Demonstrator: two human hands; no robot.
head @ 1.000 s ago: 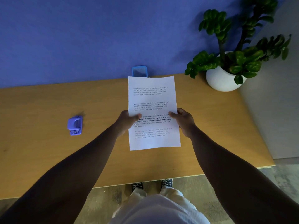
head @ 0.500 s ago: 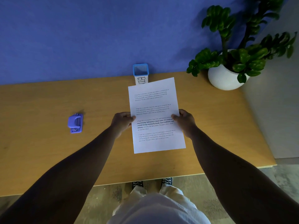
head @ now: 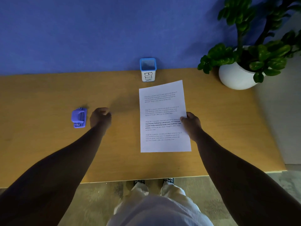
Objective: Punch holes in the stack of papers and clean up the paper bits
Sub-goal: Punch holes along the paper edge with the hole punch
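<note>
Two hands were split: the right hand [head: 192, 123] pinched the stack of papers [head: 163, 118] on the table [head: 40, 144]; the left hand [head: 100, 117], fingers loosely curled and empty, hovered just right of the hole punch [head: 79, 117]; best grasped squarely from above.

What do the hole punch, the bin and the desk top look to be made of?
Hole punch: seemingly moulded plastic, uniform purple, rounded edges. Bin: probably plastic, blue rim; white front looks like a paper label lettered "BIN". Desk top: wood-look surface, matte, faint grain; laminate or veneer cannot be told.
</note>
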